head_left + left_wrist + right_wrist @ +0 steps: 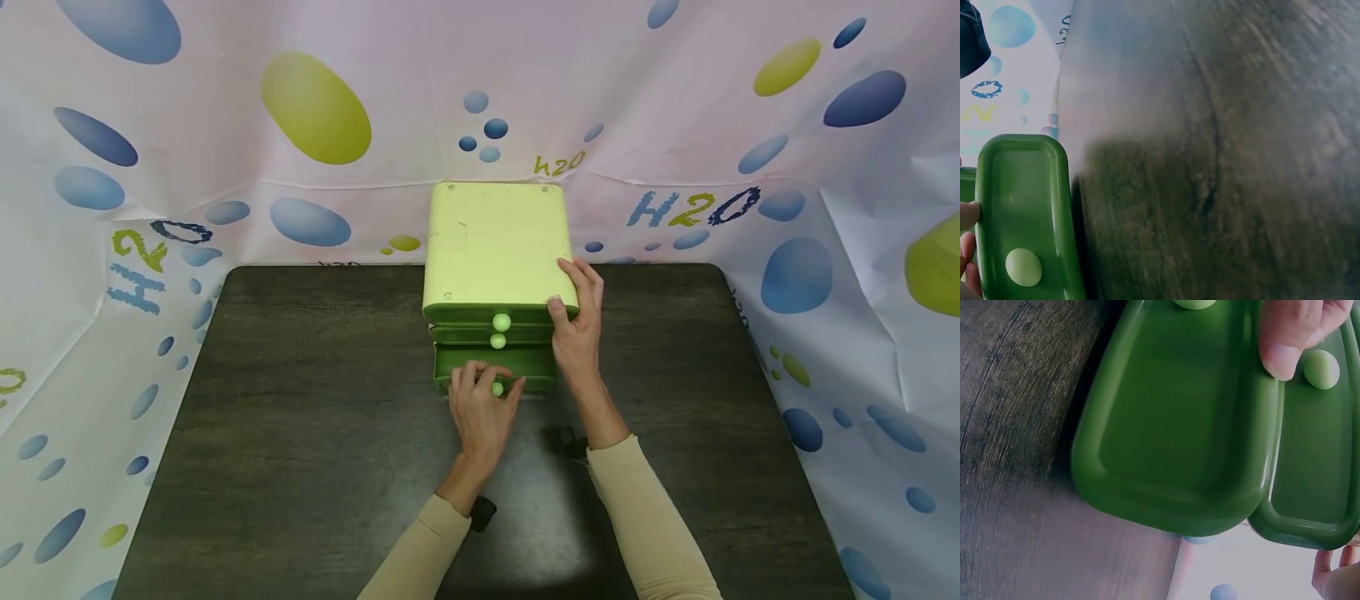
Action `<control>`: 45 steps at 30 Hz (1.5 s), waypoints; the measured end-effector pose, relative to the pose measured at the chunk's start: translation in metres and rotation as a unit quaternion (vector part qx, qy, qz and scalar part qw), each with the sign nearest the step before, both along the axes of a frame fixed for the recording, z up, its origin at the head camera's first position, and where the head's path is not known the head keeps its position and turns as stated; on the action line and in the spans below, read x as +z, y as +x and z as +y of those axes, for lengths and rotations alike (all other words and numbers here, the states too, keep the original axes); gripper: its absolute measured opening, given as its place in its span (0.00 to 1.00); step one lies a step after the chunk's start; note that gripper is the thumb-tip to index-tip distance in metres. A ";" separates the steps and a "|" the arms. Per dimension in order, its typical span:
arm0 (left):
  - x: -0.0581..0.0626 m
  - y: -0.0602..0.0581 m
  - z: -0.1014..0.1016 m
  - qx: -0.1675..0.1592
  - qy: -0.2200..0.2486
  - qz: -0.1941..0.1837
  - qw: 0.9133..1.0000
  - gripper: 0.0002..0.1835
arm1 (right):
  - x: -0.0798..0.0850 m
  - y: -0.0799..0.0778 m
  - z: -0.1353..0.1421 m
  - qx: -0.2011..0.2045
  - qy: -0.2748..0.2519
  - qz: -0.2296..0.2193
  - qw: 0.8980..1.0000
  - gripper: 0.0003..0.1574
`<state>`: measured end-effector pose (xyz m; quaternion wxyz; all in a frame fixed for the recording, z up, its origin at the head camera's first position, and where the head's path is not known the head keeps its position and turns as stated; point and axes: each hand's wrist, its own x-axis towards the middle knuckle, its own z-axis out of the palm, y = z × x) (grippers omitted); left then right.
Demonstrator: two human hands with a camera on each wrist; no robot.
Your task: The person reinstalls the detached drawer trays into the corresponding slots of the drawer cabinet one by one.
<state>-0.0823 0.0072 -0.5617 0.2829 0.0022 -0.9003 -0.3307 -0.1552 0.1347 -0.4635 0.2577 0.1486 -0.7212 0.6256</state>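
Note:
A drawer chest (498, 242) with a pale green top and darker green drawers stands at the table's back edge. Its bottom drawer (536, 367) is pulled out towards me, while the two above sit much further in. My left hand (480, 408) holds this drawer's front by its top edge, the fingers bent over the rim. The drawer's round light green knob (1024, 267) stands free of the fingers in the left wrist view. My right hand (579, 321) grips the chest's front right corner, thumb on the top and fingers along the side.
The dark wood-look tabletop (315, 400) spreads to both sides and in front of the chest. A white sheet (405, 75) printed with blue and green spots hangs behind and beside the table. The upper drawers' knobs (502, 322) jut forward.

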 end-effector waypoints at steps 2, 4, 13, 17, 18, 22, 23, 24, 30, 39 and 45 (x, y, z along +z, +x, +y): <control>0.000 -0.001 0.000 -0.001 -0.001 -0.001 1.000 0.13 | 0.000 0.000 0.000 -0.001 -0.002 -0.001 1.000 0.45; 0.000 -0.001 0.000 -0.001 -0.002 -0.001 1.000 0.13 | 0.000 0.000 0.000 -0.001 -0.003 -0.001 1.000 0.45; -0.001 -0.004 -0.001 -0.009 -0.001 0.015 1.000 0.12 | 0.000 -0.001 0.000 -0.004 -0.002 -0.002 1.000 0.44; -0.001 -0.005 -0.001 -0.021 0.002 0.027 0.999 0.11 | 0.000 0.000 0.000 -0.005 -0.004 -0.007 1.000 0.43; -0.001 -0.005 -0.001 -0.024 0.002 0.031 0.999 0.11 | 0.000 0.000 0.000 -0.005 -0.005 -0.009 1.000 0.43; -0.001 -0.005 -0.002 -0.032 0.000 0.038 0.999 0.09 | -0.001 0.000 0.000 -0.005 -0.008 -0.010 1.000 0.43; -0.001 -0.005 -0.002 -0.033 0.001 0.041 0.999 0.09 | -0.001 0.000 0.000 -0.006 -0.008 -0.009 1.000 0.43; -0.001 -0.005 -0.002 -0.035 0.002 0.042 0.998 0.09 | -0.001 0.000 0.000 -0.005 -0.009 -0.008 1.000 0.43; -0.002 -0.004 -0.002 -0.047 0.013 0.045 0.998 0.08 | 0.000 0.001 0.000 -0.001 -0.010 -0.001 1.000 0.44; -0.003 -0.005 -0.002 -0.055 0.023 0.049 0.997 0.08 | 0.000 0.001 0.000 0.005 -0.010 0.002 1.000 0.44; -0.004 -0.005 -0.002 -0.065 0.036 0.045 0.996 0.08 | 0.000 0.001 0.000 0.006 -0.010 0.003 1.000 0.45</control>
